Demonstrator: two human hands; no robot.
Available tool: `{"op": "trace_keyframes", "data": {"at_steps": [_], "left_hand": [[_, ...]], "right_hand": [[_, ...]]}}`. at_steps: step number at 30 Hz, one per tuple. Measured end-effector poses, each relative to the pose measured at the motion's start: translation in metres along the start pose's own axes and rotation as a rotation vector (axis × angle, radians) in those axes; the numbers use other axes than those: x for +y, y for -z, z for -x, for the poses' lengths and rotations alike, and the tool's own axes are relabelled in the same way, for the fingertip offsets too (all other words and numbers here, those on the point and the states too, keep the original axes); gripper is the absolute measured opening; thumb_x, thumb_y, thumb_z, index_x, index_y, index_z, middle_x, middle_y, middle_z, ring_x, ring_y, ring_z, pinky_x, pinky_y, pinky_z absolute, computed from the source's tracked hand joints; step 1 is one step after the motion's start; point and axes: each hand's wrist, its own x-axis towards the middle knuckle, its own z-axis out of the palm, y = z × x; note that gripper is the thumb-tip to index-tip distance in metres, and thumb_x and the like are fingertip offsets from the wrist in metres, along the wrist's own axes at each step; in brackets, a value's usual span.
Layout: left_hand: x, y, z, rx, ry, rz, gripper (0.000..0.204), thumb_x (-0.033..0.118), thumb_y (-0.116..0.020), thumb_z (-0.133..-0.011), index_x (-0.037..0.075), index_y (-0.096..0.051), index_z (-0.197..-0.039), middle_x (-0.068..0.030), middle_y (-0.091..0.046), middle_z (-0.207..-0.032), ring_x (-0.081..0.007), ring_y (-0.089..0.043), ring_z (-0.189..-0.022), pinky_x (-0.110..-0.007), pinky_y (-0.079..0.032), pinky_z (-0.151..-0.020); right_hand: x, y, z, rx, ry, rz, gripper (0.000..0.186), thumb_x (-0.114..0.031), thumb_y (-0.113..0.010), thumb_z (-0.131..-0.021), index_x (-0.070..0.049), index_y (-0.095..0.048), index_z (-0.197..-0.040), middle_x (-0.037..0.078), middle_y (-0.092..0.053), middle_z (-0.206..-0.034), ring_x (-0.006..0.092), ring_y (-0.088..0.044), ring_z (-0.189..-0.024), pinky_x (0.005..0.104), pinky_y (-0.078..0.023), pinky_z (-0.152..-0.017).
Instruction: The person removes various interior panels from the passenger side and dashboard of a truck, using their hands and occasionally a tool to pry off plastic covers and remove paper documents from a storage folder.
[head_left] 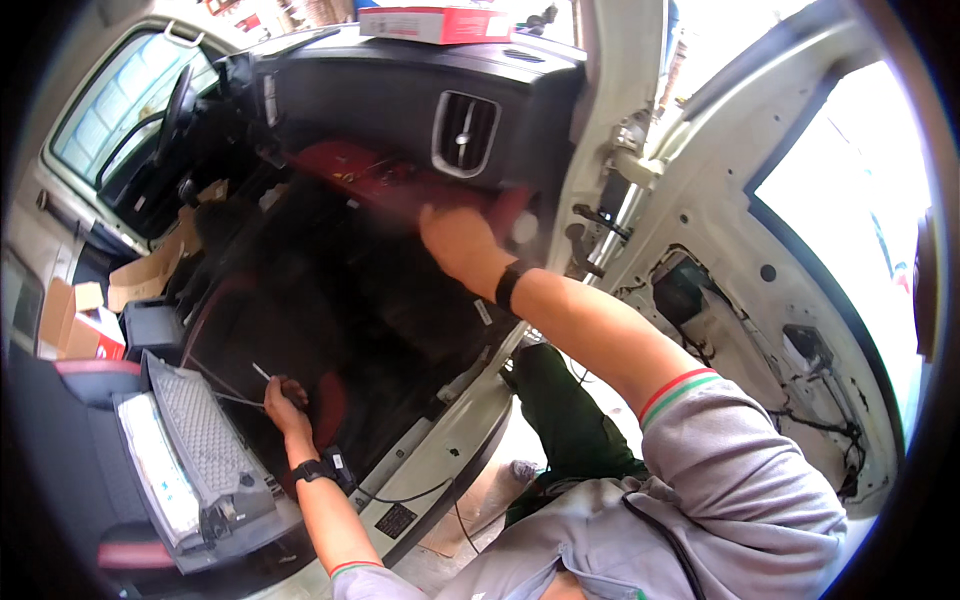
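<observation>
Over the dark footwell on the passenger side, my left hand point(287, 396) is closed around a thin white stick point(261, 370) that pokes out past the fingers. Its exact kind is too small to make out. My right hand point(460, 245) reaches forward to the lower edge of a dark red panel point(345, 165) under the dashboard point(370, 90). Motion smears those fingers, so whether they grip the panel cannot be seen. Above this hand, the dashboard has an upright air vent point(466, 135) with a silver frame.
A red and white box point(435, 24) lies on the dashboard. To my left, a grey textured panel point(215, 430) rests on the seat, near an open cardboard box point(75, 320). A black cable point(415, 499) crosses the sill. At right stands the opened door point(700, 215), its inner metal exposed.
</observation>
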Motion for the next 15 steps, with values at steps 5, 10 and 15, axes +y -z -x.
{"op": "trace_keyframes", "data": {"at_steps": [5, 10, 15], "left_hand": [[-0.007, 0.01, -0.009, -0.002, -0.014, -0.006, 0.023, 0.027, -0.051, -0.096, 0.008, -0.061, -0.088, -0.0021, -0.057, -0.066, -0.0127, -0.051, -0.052, -0.026, -0.036, -0.044], [0.0, -0.006, 0.004, 0.041, 0.018, -0.037, 0.026, 0.03, -0.049, -0.098, 0.008, -0.061, -0.092, -0.0015, -0.058, -0.068, -0.0119, -0.051, -0.052, -0.024, -0.035, -0.045], [-0.003, 0.009, -0.005, 0.0, -0.026, -0.08, 0.027, 0.032, -0.049, -0.098, 0.009, -0.061, -0.095, -0.0011, -0.058, -0.071, -0.0112, -0.051, -0.054, -0.025, -0.034, -0.046]], "right_hand": [[-0.008, -0.009, -0.006, -0.063, -0.095, -0.12, 0.026, -0.006, -0.063, -0.08, 0.001, -0.058, -0.104, 0.018, -0.069, -0.084, 0.0347, -0.07, -0.076, 0.0449, -0.056, -0.065], [-0.004, -0.025, -0.003, 0.027, -0.046, 0.054, 0.025, -0.011, -0.061, -0.083, -0.003, -0.059, -0.106, 0.011, -0.069, -0.084, 0.028, -0.07, -0.078, 0.0386, -0.053, -0.063], [-0.011, -0.024, -0.005, -0.044, -0.063, 0.071, 0.044, -0.012, -0.069, -0.077, 0.0, -0.058, -0.117, 0.009, -0.068, -0.087, 0.0254, -0.069, -0.079, 0.0352, -0.05, -0.065]]}}
